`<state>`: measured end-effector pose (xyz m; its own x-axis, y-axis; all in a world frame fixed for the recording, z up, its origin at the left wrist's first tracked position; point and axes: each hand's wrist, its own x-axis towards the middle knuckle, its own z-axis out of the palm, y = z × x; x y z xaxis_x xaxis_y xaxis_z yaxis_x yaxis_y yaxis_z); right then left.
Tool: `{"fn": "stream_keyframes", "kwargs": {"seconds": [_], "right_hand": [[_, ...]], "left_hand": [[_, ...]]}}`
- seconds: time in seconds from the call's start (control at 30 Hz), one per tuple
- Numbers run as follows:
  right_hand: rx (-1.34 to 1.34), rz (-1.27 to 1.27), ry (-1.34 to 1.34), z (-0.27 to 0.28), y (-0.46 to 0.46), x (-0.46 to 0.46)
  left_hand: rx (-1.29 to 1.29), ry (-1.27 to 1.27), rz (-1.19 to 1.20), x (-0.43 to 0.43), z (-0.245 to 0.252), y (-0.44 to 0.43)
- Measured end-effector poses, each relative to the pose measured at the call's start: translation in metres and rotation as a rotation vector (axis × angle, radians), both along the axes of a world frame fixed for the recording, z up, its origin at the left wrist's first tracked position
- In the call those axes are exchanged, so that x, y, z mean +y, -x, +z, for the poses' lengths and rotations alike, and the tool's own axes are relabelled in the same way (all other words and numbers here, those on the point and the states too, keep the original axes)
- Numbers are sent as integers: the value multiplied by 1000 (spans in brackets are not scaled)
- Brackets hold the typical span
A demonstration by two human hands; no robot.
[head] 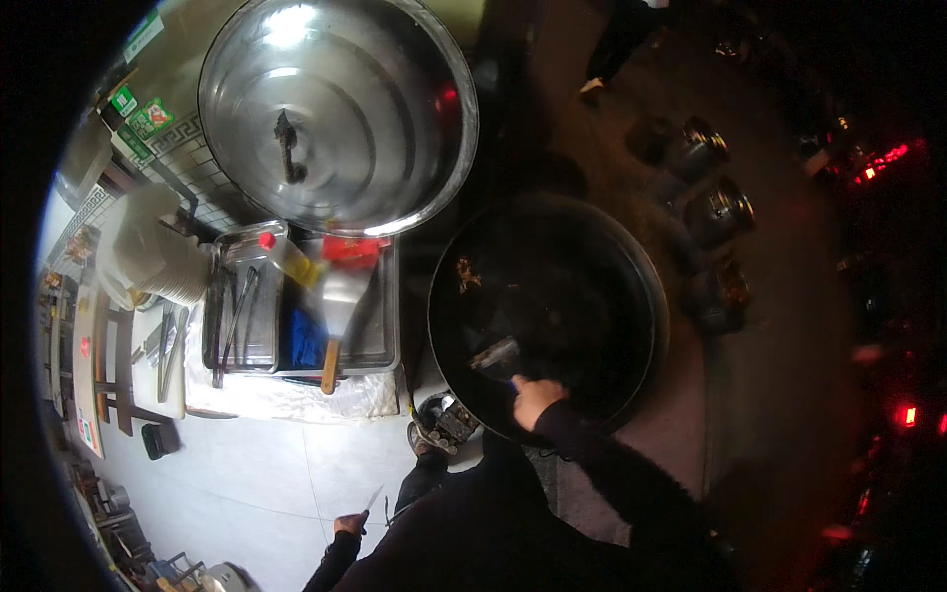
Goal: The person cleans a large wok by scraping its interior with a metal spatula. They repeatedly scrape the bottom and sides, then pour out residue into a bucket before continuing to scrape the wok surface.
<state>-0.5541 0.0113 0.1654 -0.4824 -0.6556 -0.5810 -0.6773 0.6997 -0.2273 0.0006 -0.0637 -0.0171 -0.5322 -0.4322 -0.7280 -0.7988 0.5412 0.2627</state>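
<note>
In the head view my right hand (538,404) grips a flat-ended scraping tool (497,354), its head against the inside of a large round dark pan (510,229). Some brown residue (466,275) clings to the pan's left side. Lower down, at my left side, my left hand (349,524) is closed around a thin, pointed, blade-like item (375,498); I cannot tell exactly what it is. Beyond the pan stands a big round metal lid (340,148) with a dark handle at its middle.
Metal trays (385,348) at left hold tongs (240,311), an oil bottle (292,265), a red packet (351,251) and a wide wooden-handled spatula (336,318). Stacked white containers (174,277) stand beside them. A metal basin (444,422) sits near my foot. Several dark pots (718,211) lie right.
</note>
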Motion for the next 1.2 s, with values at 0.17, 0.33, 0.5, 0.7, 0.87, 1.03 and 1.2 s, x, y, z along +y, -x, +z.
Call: {"fn": "stream_keyframes", "kwargs": {"seconds": [0.17,0.33,0.5,0.7,0.87,1.03,1.2], "right_hand": [[50,53,-35,-27,-11,-107],[116,-288,151,-17,97,-202],[178,154,-51,4,110,-132],[11,-297,87,19,48,17],[29,-284,195,33,44,66],[-26,-195,144,33,57,97],[-185,-120,313,25,70,141]], "left_hand": [[198,-117,480,1,-2,-10],[176,-225,903,-37,32,24],[365,-298,798,-65,64,69],[558,-422,326,-54,39,149],[437,-679,261,6,36,258],[318,-635,141,68,41,329],[186,-597,312,100,50,351]]}}
